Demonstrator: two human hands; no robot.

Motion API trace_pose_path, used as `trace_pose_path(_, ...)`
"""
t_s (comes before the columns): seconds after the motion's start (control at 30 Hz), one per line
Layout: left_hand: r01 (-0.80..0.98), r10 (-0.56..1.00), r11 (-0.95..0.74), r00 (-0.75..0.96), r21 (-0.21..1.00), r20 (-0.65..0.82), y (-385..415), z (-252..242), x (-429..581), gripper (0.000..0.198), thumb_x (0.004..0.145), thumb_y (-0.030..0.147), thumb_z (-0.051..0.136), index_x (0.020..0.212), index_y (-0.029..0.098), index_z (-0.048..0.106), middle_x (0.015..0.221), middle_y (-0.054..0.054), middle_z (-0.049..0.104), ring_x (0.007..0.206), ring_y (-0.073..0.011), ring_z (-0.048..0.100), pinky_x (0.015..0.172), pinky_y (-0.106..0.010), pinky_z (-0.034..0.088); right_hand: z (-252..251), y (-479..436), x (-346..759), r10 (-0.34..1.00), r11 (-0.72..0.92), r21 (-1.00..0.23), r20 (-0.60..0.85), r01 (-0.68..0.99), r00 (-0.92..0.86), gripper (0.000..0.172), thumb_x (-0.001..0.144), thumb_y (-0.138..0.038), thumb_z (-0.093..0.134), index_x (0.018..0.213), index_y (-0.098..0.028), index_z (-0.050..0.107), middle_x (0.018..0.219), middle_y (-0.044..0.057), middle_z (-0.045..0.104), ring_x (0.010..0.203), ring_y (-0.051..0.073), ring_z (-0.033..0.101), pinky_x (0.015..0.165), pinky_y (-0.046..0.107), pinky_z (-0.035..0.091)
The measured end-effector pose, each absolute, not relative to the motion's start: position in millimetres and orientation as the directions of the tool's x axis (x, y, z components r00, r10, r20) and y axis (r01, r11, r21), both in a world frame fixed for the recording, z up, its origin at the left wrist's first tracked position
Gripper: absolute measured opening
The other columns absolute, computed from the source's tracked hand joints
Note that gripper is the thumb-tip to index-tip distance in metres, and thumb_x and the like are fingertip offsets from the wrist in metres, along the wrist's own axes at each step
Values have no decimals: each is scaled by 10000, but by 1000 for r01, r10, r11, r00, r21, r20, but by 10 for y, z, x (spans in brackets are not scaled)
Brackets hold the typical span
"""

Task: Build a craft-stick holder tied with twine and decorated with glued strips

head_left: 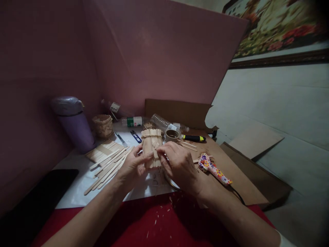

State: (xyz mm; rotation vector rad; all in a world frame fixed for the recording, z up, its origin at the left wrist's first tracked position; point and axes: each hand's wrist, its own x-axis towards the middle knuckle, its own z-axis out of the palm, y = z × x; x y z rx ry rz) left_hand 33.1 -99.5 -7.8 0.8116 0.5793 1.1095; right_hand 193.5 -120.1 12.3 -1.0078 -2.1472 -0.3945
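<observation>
A small upright cup made of wooden craft sticks [148, 145], with a pale cord band near its rim and a bow on its front, is held up over the table. My left hand [136, 160] grips it from the left side, thumb across the front. At the bow [155, 146], the fingers of my right hand [177, 161] are pinched together; what lies between the fingertips is too small to make out. Loose craft sticks [110, 169] lie fanned out left of my left hand. A flowered hot glue gun [213, 169] rests to the right of my right hand.
Behind stand a purple tumbler [74, 127] and a decorated pot [102, 126]. Plastic bottles [164, 121], a tape roll [172, 134], a yellow-black handled tool [194, 138] and a blue cutter [135, 136] lie further back. Cardboard [233, 175] covers the right side; small scraps dot the red cloth [144, 223].
</observation>
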Motion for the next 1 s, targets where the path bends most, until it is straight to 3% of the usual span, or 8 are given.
trace_pose_path(0.13, -550, 945, 195, 326, 812, -6, -1000, -77, 347, 495, 639, 142, 768, 1089, 150, 562, 989, -112, 683, 799, -233, 676, 674, -386, 583, 126, -1205, 1944, 516, 674, 8, 710, 739, -479, 208, 922, -164, 430, 859, -117, 622, 818, 89, 612, 784, 174, 550, 701, 307, 457)
trace_pose_path(0.4, -534, 943, 221, 329, 816, -40, -1063, -36, 398, 480, 634, 123, 758, 1074, 130, 565, 992, -123, 678, 773, -226, 674, 637, -347, 569, 122, -1241, 1964, 555, 702, -71, 678, 708, -482, 206, 904, -133, 411, 841, -119, 607, 841, 106, 603, 798, 181, 541, 696, 313, 466)
trace_pose_path(0.57, -547, 936, 232, 349, 805, -33, -1052, -98, 409, 479, 653, 104, 744, 1093, 135, 558, 996, -120, 671, 800, -217, 663, 689, -359, 566, 122, -1266, 2003, 596, 717, -188, 665, 671, -450, 167, 866, -115, 423, 783, -140, 566, 817, 83, 568, 762, 176, 517, 678, 313, 454)
trace_pose_path(0.77, -528, 919, 264, 392, 807, -45, -1022, -81, 388, 412, 708, 172, 719, 1085, 129, 559, 1037, -140, 659, 859, -245, 651, 706, -415, 565, 35, -1282, 2017, 665, 648, -348, 692, 677, -281, 101, 847, -109, 469, 816, -148, 557, 794, 58, 569, 760, 167, 535, 690, 295, 438)
trace_pose_path(1.0, -513, 935, 209, 355, 832, -16, -1014, -98, 391, 424, 670, 145, 747, 1059, 110, 582, 983, -122, 676, 789, -204, 660, 690, -320, 551, 60, -1275, 1964, 776, 523, -476, 609, 707, -163, 142, 874, -238, 550, 759, -166, 594, 768, 36, 621, 716, 147, 560, 652, 268, 414)
